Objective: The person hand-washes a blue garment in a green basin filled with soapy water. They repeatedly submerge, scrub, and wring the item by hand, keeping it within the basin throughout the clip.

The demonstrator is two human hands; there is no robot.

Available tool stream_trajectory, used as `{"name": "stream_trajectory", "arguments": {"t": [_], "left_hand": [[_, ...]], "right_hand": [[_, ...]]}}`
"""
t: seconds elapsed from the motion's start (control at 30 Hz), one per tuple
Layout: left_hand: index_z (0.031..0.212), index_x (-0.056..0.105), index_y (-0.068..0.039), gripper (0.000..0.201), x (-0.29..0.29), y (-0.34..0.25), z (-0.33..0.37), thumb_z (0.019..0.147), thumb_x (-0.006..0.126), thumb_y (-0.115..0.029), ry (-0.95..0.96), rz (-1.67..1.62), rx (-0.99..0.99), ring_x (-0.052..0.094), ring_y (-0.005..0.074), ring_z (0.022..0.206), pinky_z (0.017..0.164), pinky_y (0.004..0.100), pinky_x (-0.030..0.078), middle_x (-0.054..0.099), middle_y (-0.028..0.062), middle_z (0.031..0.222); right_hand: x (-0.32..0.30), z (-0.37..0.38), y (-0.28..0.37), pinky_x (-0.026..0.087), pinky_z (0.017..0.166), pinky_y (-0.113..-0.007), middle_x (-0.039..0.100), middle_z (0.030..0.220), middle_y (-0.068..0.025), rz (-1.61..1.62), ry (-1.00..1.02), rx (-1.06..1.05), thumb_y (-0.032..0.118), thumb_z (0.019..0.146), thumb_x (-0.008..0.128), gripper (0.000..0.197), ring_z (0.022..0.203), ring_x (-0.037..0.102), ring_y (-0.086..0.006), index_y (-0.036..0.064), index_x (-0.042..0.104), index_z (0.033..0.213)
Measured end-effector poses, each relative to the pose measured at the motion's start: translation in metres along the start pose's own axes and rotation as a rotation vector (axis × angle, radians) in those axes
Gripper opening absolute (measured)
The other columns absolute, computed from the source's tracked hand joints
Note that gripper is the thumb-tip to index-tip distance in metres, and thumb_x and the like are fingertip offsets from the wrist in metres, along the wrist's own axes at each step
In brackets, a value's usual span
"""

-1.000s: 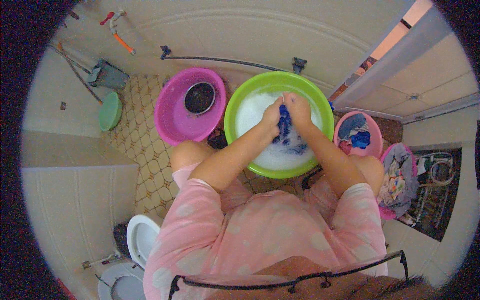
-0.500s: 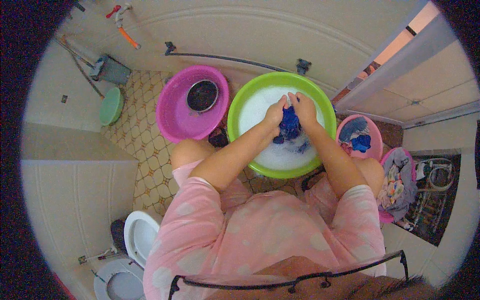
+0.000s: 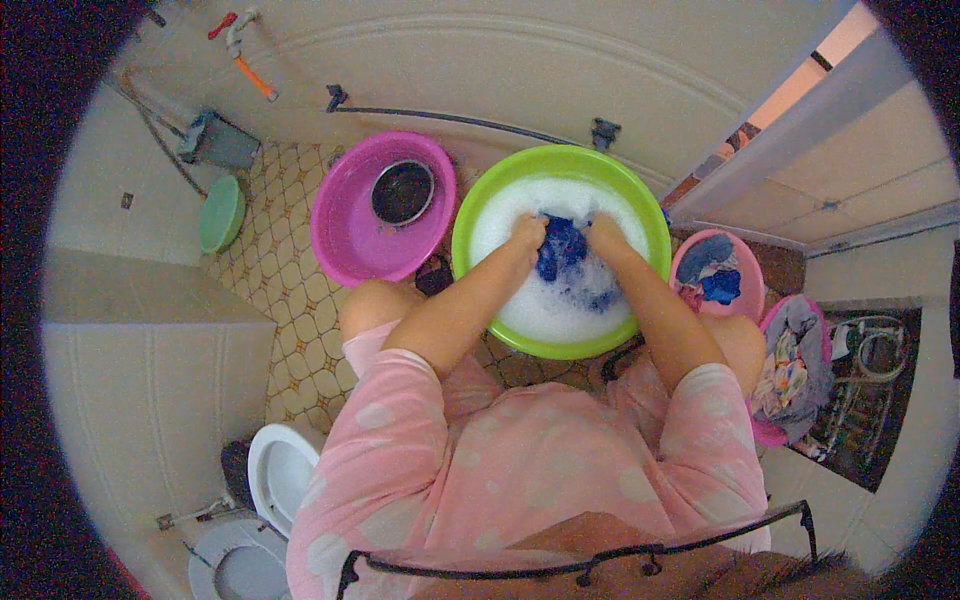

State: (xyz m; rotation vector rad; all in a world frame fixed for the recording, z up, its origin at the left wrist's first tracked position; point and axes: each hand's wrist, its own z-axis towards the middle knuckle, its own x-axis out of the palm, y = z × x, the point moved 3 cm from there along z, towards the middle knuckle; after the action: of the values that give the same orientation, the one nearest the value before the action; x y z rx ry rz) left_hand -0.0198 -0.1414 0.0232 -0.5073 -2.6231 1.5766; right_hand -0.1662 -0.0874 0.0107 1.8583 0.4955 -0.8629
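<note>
A wide lime-green basin [image 3: 478, 290] full of white suds [image 3: 550, 322] stands in front of me. A dark blue cloth [image 3: 562, 248], wet and bunched, lies in the foam between my hands. My left hand [image 3: 527, 236] is closed on the cloth's left side. On its right side my right hand [image 3: 603, 235] is closed as well, fingertips dipping toward the foam. Part of the cloth sinks below the suds, so its full shape is hidden.
Left of it a magenta basin [image 3: 345, 240] holds a dark round pan [image 3: 403, 192]. At right are a pink basin [image 3: 750, 262] with blue clothes and a pink basket heaped with laundry [image 3: 795, 365]. A wall pipe [image 3: 450, 118] runs behind; a toilet [image 3: 235, 565] stands lower left.
My hands have moved apart and lower, from nearly together above the foam. The blue cloth is now spread between them, down in the suds.
</note>
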Motion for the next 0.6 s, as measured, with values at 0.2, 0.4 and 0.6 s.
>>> {"name": "stream_trajectory", "arguments": {"t": [0.2,0.4,0.6], "left_hand": [[0.098,0.053,-0.008,0.038,0.020,0.000,-0.004,0.088,0.036,-0.041,0.421,-0.656,-0.296,0.056,0.0270,0.081,0.072,0.0413,0.047,0.058,0.0121,0.091],[0.090,0.055,-0.009,0.043,0.009,0.010,0.023,0.081,0.046,-0.050,0.701,-0.825,-0.302,0.056,0.0263,0.078,0.071,0.0386,0.045,0.059,0.0088,0.083],[0.087,0.054,-0.009,0.038,0.021,-0.009,-0.028,0.082,0.046,-0.046,0.588,-1.008,-0.228,0.056,0.0225,0.076,0.069,0.0370,0.045,0.059,0.0079,0.082]], "right_hand": [[0.001,-0.022,0.047,0.041,0.077,-0.045,0.054,0.093,-0.0256,0.432,-0.275,-0.137,0.025,0.079,0.051,0.032,0.087,0.052,-0.0418,0.0002,0.048,0.100],[-0.018,-0.086,0.112,0.044,0.071,-0.043,0.056,0.086,-0.0203,0.125,-0.285,-0.534,0.026,0.078,0.053,0.028,0.080,0.055,-0.0365,0.0017,0.052,0.093],[-0.020,-0.076,0.106,0.044,0.064,-0.042,0.058,0.078,-0.0191,-0.043,-0.324,-0.513,0.027,0.080,0.050,0.025,0.070,0.055,-0.0360,0.0032,0.056,0.081]]}}
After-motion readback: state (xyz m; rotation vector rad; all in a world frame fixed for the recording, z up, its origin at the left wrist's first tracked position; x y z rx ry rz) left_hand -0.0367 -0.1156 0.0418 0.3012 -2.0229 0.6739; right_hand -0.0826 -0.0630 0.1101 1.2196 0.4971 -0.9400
